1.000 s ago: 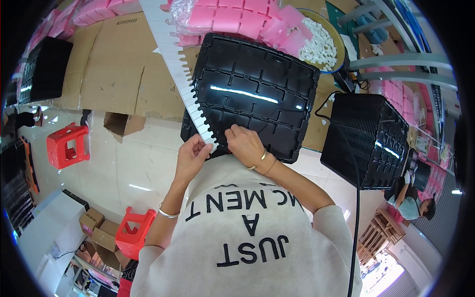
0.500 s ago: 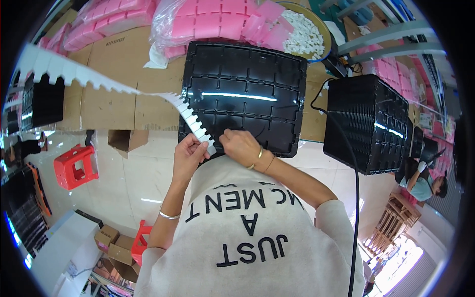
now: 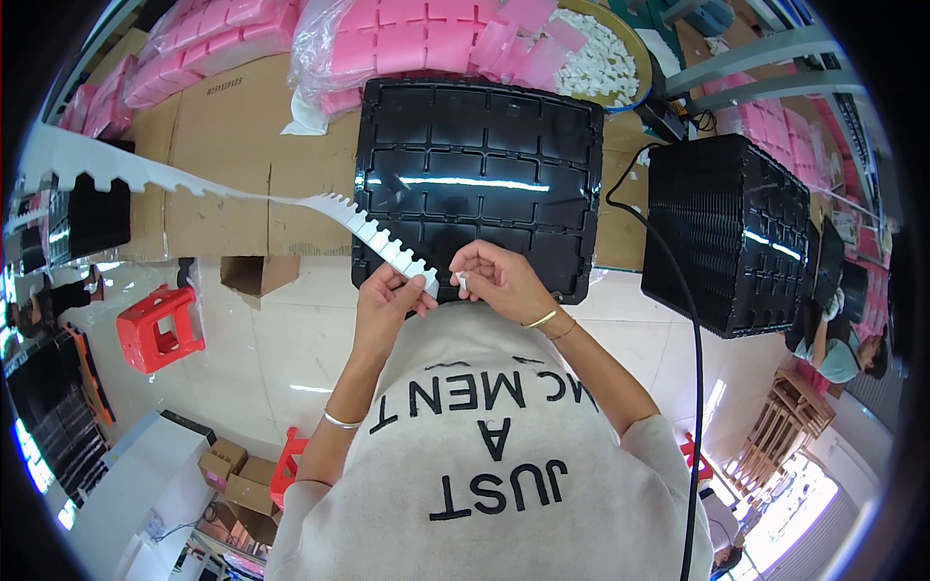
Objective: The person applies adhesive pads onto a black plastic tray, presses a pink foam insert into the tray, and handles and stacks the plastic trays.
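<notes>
A long white strip [image 3: 360,228] with a notched edge runs from the far left, twisting on its way to my left hand [image 3: 391,298]. That hand is closed on the strip's near end, thumb on top. Just to its right, my right hand [image 3: 496,277] pinches a small white piece [image 3: 463,282] between thumb and fingers. A narrow gap separates this piece from the strip. Both hands are over the near edge of a black plastic tray [image 3: 484,208] divided into rectangular compartments.
A taller stack of black trays [image 3: 722,237] stands to the right, with a black cable [image 3: 668,257] hanging in front of it. Behind are pink foam blocks [image 3: 407,39] and a round basin [image 3: 644,68] of small white pieces. Cardboard [image 3: 228,155] covers the bench; a red stool [image 3: 160,329] stands left.
My right hand has moved slightly right, away from the strip's end, and a small white piece now shows in its fingers. The left hand keeps its hold on the strip.
</notes>
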Tool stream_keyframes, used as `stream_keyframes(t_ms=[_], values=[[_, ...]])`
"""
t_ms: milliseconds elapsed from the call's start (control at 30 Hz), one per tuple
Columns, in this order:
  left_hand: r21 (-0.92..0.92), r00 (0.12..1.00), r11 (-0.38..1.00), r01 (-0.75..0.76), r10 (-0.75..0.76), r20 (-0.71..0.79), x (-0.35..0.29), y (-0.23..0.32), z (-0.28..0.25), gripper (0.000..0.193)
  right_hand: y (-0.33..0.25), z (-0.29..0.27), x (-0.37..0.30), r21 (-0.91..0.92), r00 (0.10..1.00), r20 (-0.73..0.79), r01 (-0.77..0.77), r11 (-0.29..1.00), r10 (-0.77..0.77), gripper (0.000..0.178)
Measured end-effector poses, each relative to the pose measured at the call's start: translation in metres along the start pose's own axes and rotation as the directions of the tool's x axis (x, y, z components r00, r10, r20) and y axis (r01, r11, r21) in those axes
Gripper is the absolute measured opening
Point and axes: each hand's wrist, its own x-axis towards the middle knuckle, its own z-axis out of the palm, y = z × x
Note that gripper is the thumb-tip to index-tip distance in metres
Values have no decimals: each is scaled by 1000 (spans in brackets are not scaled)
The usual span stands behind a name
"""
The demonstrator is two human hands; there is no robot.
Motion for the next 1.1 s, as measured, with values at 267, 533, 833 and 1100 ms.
stream_keyframes(t_ms=[267,533,833,1100], values=[[4,997,999,-33,33,65,-14,3,8,14,-9,17,0,-398,989,-9,132,908,-148,11],[-39,978,999,24,-32,-208,-28,-25,-12,18,-22,-11,-22,-506,944,-178,155,848,-278,6],[266,869,957,-113,225,-442,-21,-73,-90,20,-4,-50,-13,-906,963,103,195,375,-250,5],[227,847,967,-116,216,-486,-3,-65,-103,24,10,-45,-13,-920,952,50,161,357,-301,6]])
